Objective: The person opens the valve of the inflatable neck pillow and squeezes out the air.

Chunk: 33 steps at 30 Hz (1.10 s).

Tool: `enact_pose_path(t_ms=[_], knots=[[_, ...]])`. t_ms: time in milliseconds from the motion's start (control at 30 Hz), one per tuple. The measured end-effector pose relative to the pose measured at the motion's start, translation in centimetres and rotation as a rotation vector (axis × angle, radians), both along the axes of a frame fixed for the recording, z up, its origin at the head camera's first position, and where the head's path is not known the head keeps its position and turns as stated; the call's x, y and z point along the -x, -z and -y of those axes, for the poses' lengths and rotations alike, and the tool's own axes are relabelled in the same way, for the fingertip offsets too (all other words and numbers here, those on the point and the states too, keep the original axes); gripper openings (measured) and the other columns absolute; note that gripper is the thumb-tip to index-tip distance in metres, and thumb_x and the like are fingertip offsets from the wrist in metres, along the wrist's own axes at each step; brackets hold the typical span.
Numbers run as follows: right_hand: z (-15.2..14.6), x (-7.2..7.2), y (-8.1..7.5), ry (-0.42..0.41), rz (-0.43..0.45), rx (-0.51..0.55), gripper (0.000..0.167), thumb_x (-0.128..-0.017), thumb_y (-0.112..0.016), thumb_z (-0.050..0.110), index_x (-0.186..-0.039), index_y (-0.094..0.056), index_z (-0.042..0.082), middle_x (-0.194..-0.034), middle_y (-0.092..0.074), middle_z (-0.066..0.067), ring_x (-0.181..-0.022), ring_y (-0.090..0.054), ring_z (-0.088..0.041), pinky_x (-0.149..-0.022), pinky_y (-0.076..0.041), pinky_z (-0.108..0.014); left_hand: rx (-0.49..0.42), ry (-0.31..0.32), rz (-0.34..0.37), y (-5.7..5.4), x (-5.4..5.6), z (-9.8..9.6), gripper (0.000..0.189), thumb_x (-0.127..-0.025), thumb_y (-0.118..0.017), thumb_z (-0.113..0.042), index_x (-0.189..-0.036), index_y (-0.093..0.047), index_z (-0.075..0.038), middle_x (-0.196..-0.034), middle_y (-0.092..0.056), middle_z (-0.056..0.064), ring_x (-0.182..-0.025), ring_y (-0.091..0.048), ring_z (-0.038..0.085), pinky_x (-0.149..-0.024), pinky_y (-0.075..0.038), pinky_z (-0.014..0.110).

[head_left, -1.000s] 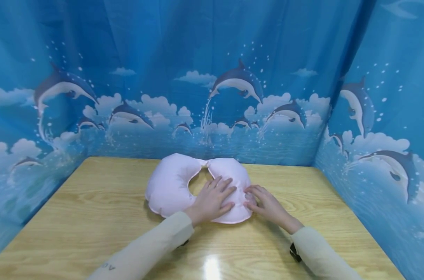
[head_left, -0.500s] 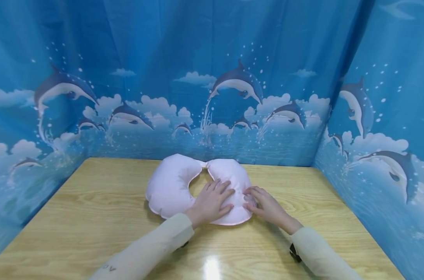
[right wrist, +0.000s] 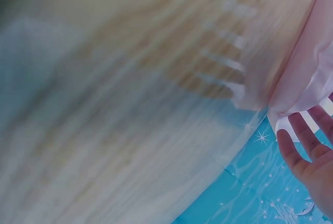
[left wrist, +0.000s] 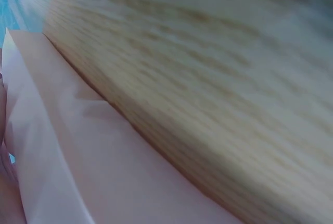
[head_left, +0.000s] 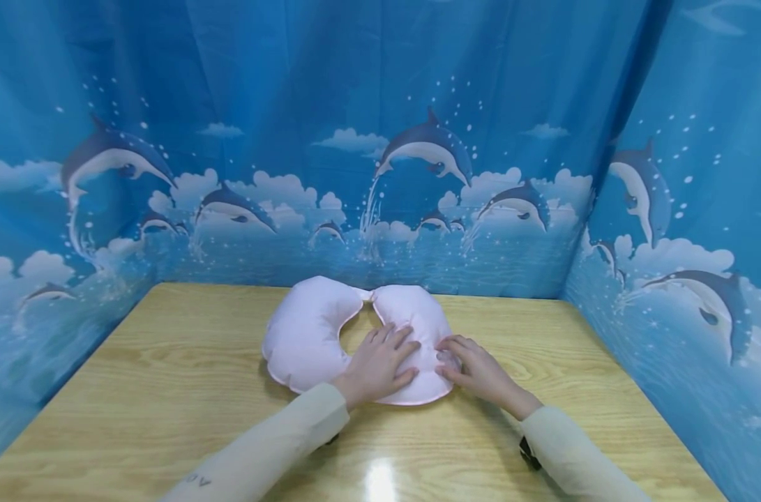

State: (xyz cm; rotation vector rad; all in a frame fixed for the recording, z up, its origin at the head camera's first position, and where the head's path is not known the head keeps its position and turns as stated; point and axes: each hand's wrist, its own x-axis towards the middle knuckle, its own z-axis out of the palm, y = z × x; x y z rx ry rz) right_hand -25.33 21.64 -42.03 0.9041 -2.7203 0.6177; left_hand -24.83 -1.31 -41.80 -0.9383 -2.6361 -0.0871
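A pale pink, puffed-up U-shaped neck pillow [head_left: 311, 335] lies on the wooden table, its two ends meeting at the back. Across its right arm my left hand [head_left: 376, 364] rests with the fingers spread. At the pillow's right edge, the fingertips and thumb of my right hand [head_left: 483, 376] touch the fabric on either side of a small clear, valve-like spot [head_left: 448, 359]. In the right wrist view its long fingers [right wrist: 303, 130] lie against the pillow's side. Only a sliver of the left hand shows in the left wrist view, beside the pillow.
The light wood-grain table [head_left: 167, 390] runs back to a blue curtain [head_left: 330, 90] printed with dolphins and clouds. More curtain closes off both sides. Light-coloured sleeves cover both forearms, and a black device [head_left: 529, 453] sits under the right wrist.
My left hand has slid down very slightly on the pillow, and the pillow's front edge sits a touch lower. The right hand has hardly moved.
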Motion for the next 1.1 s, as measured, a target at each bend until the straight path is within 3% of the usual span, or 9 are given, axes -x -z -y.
enact_pose_path(t_ms=[633, 900, 1100], knots=[[0.13, 0.10, 0.11, 0.017, 0.026, -0.047, 0.033, -0.084, -0.065, 0.031, -0.111, -0.060, 0.013, -0.118, -0.058, -0.008, -0.109, -0.055, -0.028, -0.092, -0.045, -0.048, 0.031, -0.021, 0.033, 0.19, -0.12, -0.15, 0.046, -0.090, -0.045, -0.050, -0.129, -0.050, -0.025, -0.142, -0.041, 0.004, -0.128, -0.039, 0.035, -0.101, -0.038, 0.046], [0.26, 0.16, 0.13, 0.035, 0.047, -0.068, 0.033, -0.084, -0.065, 0.032, -0.111, -0.060, 0.015, -0.119, -0.057, -0.008, -0.109, -0.055, -0.029, -0.091, -0.044, -0.051, 0.012, -0.003, -0.015, 0.64, 0.06, -0.13, 0.046, -0.088, -0.048, -0.050, -0.126, -0.052, -0.024, -0.139, -0.045, 0.005, -0.125, -0.043, 0.035, -0.098, -0.041, 0.047], [0.37, 0.08, 0.12, 0.018, 0.025, -0.069, 0.032, -0.083, -0.065, 0.031, -0.109, -0.061, 0.014, -0.116, -0.059, -0.008, -0.105, -0.057, -0.028, -0.088, -0.045, -0.050, 0.031, -0.019, 0.033, 0.50, -0.05, -0.13, 0.047, -0.089, -0.046, -0.051, -0.127, -0.051, -0.025, -0.141, -0.042, 0.003, -0.128, -0.040, 0.034, -0.100, -0.039, 0.047]])
